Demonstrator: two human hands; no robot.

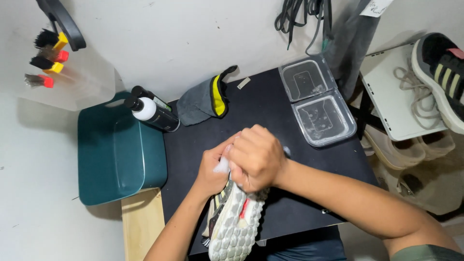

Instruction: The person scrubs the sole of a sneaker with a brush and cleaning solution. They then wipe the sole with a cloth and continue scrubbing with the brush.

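Note:
A sneaker [236, 224] with a knobbly white sole lies sole-up over the near part of the black table [270, 111]. My left hand [212, 169] grips the shoe's toe end from the left, with white foam showing by its fingers. My right hand [256, 157] is closed in a fist pressed on the same toe end, right against my left hand. What the right fist holds is hidden by the fingers.
A dark pump bottle [152, 113] stands at the table's left edge beside a teal bin [118, 154]. A grey and yellow cloth [205, 101] lies behind. A clear two-part tray [316, 101] with water sits at right. Brushes [48, 58] hang on the wall; shoes [442, 77] rest at far right.

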